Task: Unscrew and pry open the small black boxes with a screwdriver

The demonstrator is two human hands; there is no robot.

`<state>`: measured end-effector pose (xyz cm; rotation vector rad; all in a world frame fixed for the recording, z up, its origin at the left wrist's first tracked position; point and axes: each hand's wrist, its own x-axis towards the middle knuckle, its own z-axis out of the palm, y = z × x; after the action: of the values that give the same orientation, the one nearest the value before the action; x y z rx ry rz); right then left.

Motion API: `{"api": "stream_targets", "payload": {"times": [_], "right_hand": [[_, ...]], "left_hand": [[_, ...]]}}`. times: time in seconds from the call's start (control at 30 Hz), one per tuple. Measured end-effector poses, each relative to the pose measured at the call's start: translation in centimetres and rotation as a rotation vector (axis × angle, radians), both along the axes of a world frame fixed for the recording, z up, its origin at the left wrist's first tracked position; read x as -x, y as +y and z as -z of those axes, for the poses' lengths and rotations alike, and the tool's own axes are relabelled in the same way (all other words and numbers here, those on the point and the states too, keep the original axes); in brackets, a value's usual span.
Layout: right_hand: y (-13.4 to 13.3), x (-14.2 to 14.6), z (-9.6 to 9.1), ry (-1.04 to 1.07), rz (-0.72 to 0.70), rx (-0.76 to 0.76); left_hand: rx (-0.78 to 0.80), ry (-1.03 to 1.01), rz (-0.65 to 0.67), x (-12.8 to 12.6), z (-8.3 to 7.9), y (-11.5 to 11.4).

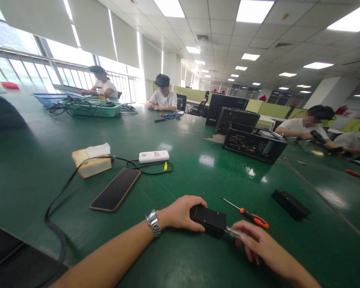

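My left hand [181, 213], with a metal watch on the wrist, is wrapped round the near end of a small black box [209, 220] that rests on the green table [198, 168]. My right hand [255, 243] pinches a clear-handled tool [232, 232] whose tip meets the right end of the box. An orange-handled screwdriver [248, 215] lies on the table just beyond my right hand, untouched.
A phone [115, 189], a tissue pack [91, 161], a white power bank [154, 156] and a black cable [63, 192] lie to the left. A black part [290, 204] and open computer cases [253, 144] stand to the right. Several people sit at the table's far sides.
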<state>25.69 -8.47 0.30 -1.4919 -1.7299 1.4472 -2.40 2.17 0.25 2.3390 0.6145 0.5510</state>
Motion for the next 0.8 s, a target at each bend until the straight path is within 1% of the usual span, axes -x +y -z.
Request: {"api": "stream_targets", "payload": {"times": [0.13, 0.43, 0.63, 0.8], "right_hand": [[0.37, -0.88, 0.12, -0.016, 0.022, 0.013], [0.37, -0.79, 0.45, -0.05, 0.035, 0.015], [0.4, -0.79, 0.41, -0.049, 0.029, 0.015], [0.3, -0.74, 0.44, -0.044, 0.033, 0.018]], "left_hand": [[0.015, 0.011, -0.001, 0.34, -0.14, 0.28], [-0.005, 0.054, -0.021, 0.52, 0.23, 0.65], [0.026, 0.048, -0.036, 0.45, 0.23, 0.6], [0.096, 0.016, -0.03, 0.36, 0.3, 0.68]]}}
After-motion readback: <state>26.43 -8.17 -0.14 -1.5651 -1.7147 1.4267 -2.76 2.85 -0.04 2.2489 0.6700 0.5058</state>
